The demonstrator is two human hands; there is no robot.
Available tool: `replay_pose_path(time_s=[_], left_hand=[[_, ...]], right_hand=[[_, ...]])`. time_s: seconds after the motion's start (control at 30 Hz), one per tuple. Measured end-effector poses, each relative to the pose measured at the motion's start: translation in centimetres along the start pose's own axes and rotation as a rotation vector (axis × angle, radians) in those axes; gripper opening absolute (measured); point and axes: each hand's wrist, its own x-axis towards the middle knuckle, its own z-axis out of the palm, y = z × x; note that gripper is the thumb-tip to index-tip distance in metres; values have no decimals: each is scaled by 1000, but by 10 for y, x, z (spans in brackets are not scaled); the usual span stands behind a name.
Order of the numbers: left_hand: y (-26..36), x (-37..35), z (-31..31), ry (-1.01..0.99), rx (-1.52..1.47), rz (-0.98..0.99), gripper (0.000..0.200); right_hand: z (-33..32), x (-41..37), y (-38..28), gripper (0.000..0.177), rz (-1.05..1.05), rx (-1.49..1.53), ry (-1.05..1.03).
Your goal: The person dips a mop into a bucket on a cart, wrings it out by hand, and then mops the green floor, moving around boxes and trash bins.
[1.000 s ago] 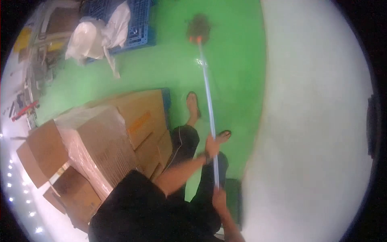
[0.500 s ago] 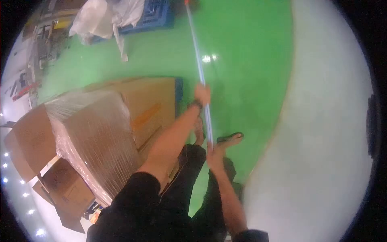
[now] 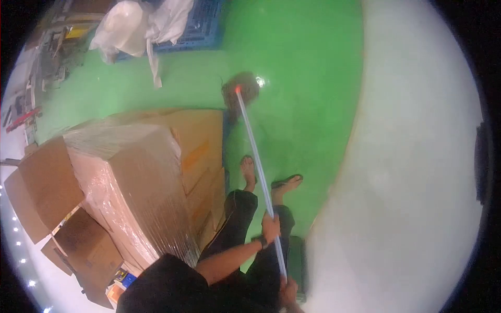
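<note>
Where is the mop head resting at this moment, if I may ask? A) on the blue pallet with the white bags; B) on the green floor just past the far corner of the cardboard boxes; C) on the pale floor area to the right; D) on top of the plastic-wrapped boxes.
B. The mop head lies on the green floor just past the far corner of the cardboard boxes, at the end of the handle held by the left hand and right hand.

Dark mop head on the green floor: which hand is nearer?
Left. The left hand grips the pale blue pole midway, closer to the dark mop head; the right hand holds the pole's end, farthest from it.
</note>
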Motion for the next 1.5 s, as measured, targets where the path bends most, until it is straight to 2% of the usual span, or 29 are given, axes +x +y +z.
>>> replay_pose_path(time_s=[0.03, 0.1, 0.17, 0.27, 0.37, 0.4, 0.43, 0.47, 0.5, 0.53, 0.57, 0.6, 0.67, 0.73, 0.77, 0.8, 0.83, 0.9, 0.97, 1.03, 1.07, 1.1, 1.2, 1.23, 1.27, 1.3, 1.37, 1.43, 1.5], left_hand=[[30, 17, -7, 7, -81, -103, 25], [73, 90, -28, 76, 246, 116, 39], [85, 173, -33, 178, 589, 289, 48], [79, 193, -31, 299, 655, 382, 36], [46, 116, -7, 110, 176, 22, 26], [31, 74, 3, 92, 69, -49, 24], [6, 39, 15, 131, 19, 12, 23], [-20, 4, 27, 166, -29, 75, 22], [-29, -34, 27, 20, -65, -135, 23], [-37, -73, 28, -127, -69, -347, 25], [-35, -98, 31, -38, -100, -334, 27], [-32, -101, 29, -48, -92, -349, 27], [-32, -98, 25, -51, -67, -393, 28], [-32, -52, 16, -53, -40, -198, 29], [8, -28, 0, -44, -8, -162, 29], [9, 18, -1, 65, 49, -42, 31], [16, 82, -9, 165, 224, 257, 31], [40, 204, -28, 626, 736, 787, 33], [50, 271, -48, 220, 610, 462, 30], [106, 253, -56, 185, 234, 283, 28], [86, 232, -46, 315, 341, 441, 26], [59, 197, -35, 299, 345, 418, 27], [-34, 17, 1, 15, 224, -17, 31], [-56, -46, 3, -114, 179, -171, 33], [-70, -99, -2, -377, 64, -324, 40], [-69, -141, 6, -336, 56, -357, 41], [-60, -172, 5, -462, 71, -448, 41], [-119, -166, 24, -520, 158, -152, 39], [-114, -158, 30, -482, 130, -142, 37]], right_hand=[[14, 28, 0, 40, -86, -19, 73], [27, 99, -55, 36, -289, 111, 151], [40, 174, -98, 41, -259, 94, 68], [49, 191, -68, 44, -213, 32, 48], [34, 141, -26, 49, -94, 4, -53], [30, 112, -1, 49, -112, -70, -81], [26, 78, 31, 49, -127, -146, -101], [21, 46, 60, 48, 54, -153, -140], [14, 3, 81, 46, 37, -212, -47], [22, -23, 131, 48, -263, -328, 45], [30, -49, 183, 50, -550, -474, 185], [18, -71, 147, 48, -136, -253, 102], [13, -70, 93, 44, 102, -120, 101], [20, -41, 57, 42, 62, -76, 106], [23, -14, 27, 40, 5, -54, 85], [28, 23, -5, 40, 29, 74, 23], [41, 71, -23, 41, -64, 58, 70], [63, 158, -77, 42, -216, 246, 76], [74, 206, -120, 44, -226, 334, -26], [80, 202, -140, 46, -229, 416, -37], [85, 183, -122, 47, -213, 402, -18], [90, 151, -86, 48, -202, 385, 4], [68, 16, 26, 49, 128, 70, -68], [81, -37, 90, 48, 247, 128, -95], [76, -93, 110, 46, 125, 124, 10], [66, -127, 118, 46, 153, 121, 46], [52, -163, 111, 45, 290, 105, 66], [44, -170, 96, 45, 334, 101, 82], [45, -156, 85, 45, 294, 87, 97]])
